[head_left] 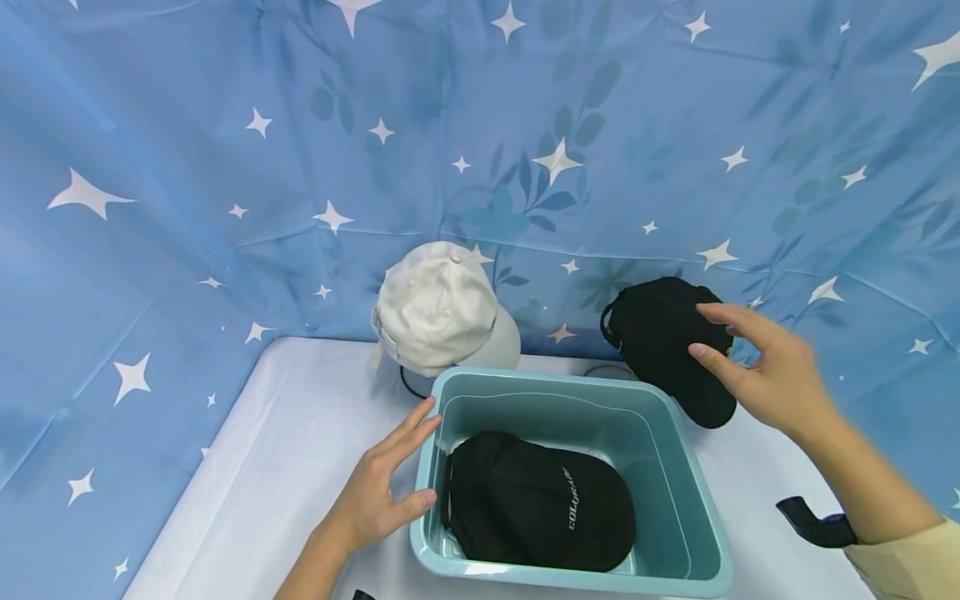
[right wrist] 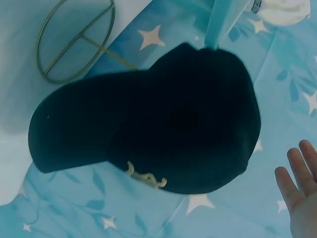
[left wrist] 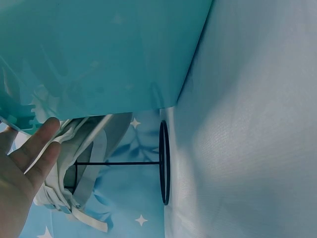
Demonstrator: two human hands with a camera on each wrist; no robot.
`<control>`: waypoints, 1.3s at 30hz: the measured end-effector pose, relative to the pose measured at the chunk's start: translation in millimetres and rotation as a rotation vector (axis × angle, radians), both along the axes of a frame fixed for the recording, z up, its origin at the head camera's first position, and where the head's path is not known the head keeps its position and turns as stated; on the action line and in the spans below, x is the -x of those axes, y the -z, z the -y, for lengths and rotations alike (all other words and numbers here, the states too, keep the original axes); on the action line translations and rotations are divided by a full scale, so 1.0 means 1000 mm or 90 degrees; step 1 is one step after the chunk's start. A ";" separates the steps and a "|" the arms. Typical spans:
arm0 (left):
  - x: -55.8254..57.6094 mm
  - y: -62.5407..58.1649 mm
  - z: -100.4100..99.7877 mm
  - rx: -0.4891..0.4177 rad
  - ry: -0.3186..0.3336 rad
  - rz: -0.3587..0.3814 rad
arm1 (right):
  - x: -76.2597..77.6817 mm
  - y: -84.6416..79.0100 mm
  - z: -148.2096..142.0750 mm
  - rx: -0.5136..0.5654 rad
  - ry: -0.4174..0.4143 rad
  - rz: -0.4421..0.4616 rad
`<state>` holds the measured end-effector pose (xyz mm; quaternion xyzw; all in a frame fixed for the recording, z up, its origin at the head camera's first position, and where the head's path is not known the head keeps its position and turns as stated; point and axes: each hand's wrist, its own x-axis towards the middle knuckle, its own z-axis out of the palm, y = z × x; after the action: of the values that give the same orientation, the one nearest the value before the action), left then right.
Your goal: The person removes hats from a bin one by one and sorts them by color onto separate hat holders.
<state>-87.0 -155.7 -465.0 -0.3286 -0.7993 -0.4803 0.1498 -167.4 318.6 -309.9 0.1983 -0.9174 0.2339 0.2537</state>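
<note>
A black cap (head_left: 667, 333), with a gold emblem (right wrist: 146, 177) showing in the right wrist view, sits on a thin gold wire stand (right wrist: 74, 42). My right hand (head_left: 780, 379) is raised beside its crown, fingers spread, with nothing in it. At the left side of a teal plastic bin (head_left: 555, 404) is my left hand (head_left: 367, 500), its fairly straight fingertips right at the rim. Inside the bin lies another black cap (head_left: 525, 504), white lettering on its front. A white cap (head_left: 435, 308) hangs on a black wire stand (left wrist: 165, 163) behind the bin's left corner.
The bin stands on a white-covered table (head_left: 292, 417). A blue curtain (head_left: 420, 125) with white stars rises close behind the caps and along the left. A black strap (head_left: 817, 525) sits at the right wrist.
</note>
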 end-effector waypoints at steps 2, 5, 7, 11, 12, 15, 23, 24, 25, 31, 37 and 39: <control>0.000 0.000 0.000 0.000 0.001 -0.001 | -0.003 0.001 0.005 -0.005 -0.015 -0.003; 0.000 0.000 0.000 0.001 0.001 -0.002 | -0.008 0.003 0.012 -0.006 -0.035 -0.004; 0.000 0.000 0.000 0.002 0.000 -0.002 | -0.011 0.004 0.017 -0.010 -0.053 -0.004; 0.000 0.000 0.000 0.001 -0.002 0.000 | -0.015 0.009 0.025 -0.023 -0.096 0.003; -0.001 0.000 0.000 0.000 -0.003 0.001 | -0.016 0.010 0.026 -0.027 -0.107 0.004; -0.001 0.000 0.000 -0.001 -0.003 0.000 | -0.019 0.014 0.032 -0.039 -0.126 0.007; -0.001 0.000 0.000 -0.002 -0.003 0.001 | -0.028 0.024 0.048 -0.060 -0.150 0.006; -0.001 0.000 0.000 -0.003 -0.003 0.003 | -0.029 0.025 0.050 -0.060 -0.155 0.008; -0.001 0.000 0.000 -0.003 -0.003 0.004 | -0.029 0.027 0.052 -0.062 -0.159 0.008; -0.001 0.000 0.000 -0.002 -0.003 0.007 | -0.034 0.037 0.063 -0.069 -0.186 0.019; 0.000 0.000 0.000 0.000 -0.001 0.002 | -0.038 0.046 0.071 -0.074 -0.207 0.038; 0.000 0.000 -0.001 0.000 0.000 0.000 | -0.039 0.049 0.074 -0.079 -0.214 0.043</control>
<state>-87.4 -155.1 -464.9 -0.3286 -0.7993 -0.4804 0.1496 -128.7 245.0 -359.0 0.3563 -0.8919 0.2224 0.1676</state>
